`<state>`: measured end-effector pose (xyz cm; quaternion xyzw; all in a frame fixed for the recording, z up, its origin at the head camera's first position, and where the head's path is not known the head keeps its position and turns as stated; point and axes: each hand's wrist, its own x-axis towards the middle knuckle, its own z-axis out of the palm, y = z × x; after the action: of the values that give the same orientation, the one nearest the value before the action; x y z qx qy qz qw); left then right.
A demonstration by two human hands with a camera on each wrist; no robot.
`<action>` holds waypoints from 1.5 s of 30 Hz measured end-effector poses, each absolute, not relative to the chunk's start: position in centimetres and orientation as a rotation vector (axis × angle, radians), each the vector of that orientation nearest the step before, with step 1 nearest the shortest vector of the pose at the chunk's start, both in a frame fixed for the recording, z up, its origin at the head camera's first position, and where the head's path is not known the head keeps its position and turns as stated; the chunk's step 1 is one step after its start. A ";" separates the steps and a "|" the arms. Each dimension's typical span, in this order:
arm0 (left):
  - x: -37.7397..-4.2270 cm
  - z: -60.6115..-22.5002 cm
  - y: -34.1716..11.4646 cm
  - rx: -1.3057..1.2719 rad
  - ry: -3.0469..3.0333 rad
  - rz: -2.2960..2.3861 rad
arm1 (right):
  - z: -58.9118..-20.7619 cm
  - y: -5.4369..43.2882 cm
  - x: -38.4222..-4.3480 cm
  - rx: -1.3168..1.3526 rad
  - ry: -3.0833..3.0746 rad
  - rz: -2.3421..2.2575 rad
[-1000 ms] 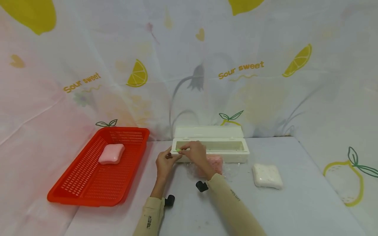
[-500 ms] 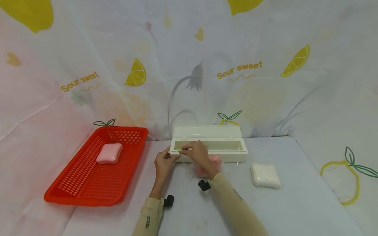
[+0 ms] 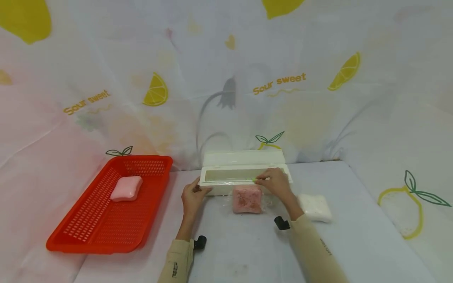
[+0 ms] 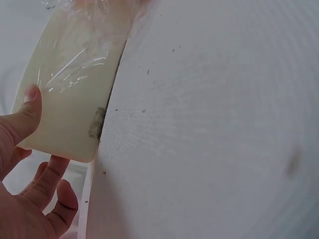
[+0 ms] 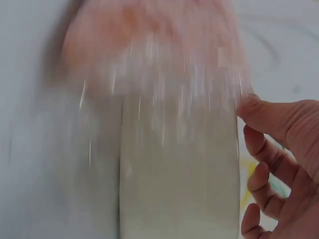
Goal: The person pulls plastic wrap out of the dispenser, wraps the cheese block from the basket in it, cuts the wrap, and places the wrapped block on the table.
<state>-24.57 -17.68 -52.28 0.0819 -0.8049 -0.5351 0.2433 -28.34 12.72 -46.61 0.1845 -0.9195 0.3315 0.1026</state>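
Observation:
A long white cling film dispenser point(image 3: 244, 158) stands at the back of the table with its lid raised. My left hand point(image 3: 192, 199) grips its left end; in the left wrist view the thumb point(image 4: 28, 115) lies on the front face and fingers touch the end. The right hand point(image 3: 280, 184) pinches a small green slide cutter point(image 3: 254, 180) on the dispenser's front edge, right of the middle. Clear film point(image 4: 75, 69) hangs over the front face. Before the dispenser, a pink soap-like block point(image 3: 247, 199) with brownish patches lies with crumpled clear film about it.
A red perforated basket point(image 3: 145, 228) stands on the left with a smooth pink block point(image 3: 126, 188) in it. On the right lies a white pillow-shaped block point(image 3: 316, 207), partly behind the right forearm. A printed cloth point(image 3: 198, 51) hangs behind the table.
My right hand has moved right along the dispenser's front edge with the green slide cutter, uncovering the pink block. The left hand stays at the left end. The head view has shifted slightly.

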 end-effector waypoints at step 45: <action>-22.8 -49.0 -15.5 -0.232 -2.387 -0.650 | -47.5 19.8 -24.2 -0.095 -2.704 1.362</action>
<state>-22.77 -15.52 -48.97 -0.0883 -0.9093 -0.2476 0.3226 -24.22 19.82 -47.49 -0.0312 -0.8913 0.4489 0.0560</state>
